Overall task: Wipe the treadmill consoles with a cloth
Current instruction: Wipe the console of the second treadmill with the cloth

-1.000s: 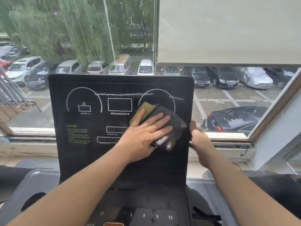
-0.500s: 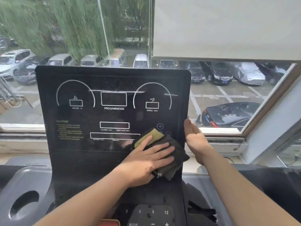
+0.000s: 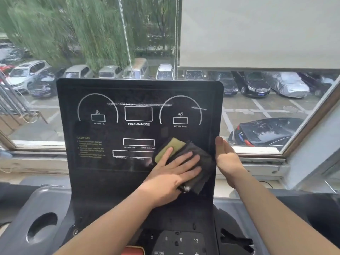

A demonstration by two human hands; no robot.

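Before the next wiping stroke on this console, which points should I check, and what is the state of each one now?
1. Cloth lies flat under the fingers of the left hand: ok.
2. Right hand steadies the console at its right edge: ok.
3. White streak across the upper dials is wiped off: not ok.
4. Stroke path up to the streak is free of obstacles: ok.
5. Keypad below is already wiped: cannot tell.
6. Cloth is clean enough: cannot tell.

Your left hand (image 3: 173,174) presses the dark cloth (image 3: 203,161) flat against the lower right of the console (image 3: 128,92); your right hand (image 3: 228,160) holds the console's right edge, just beside the cloth.
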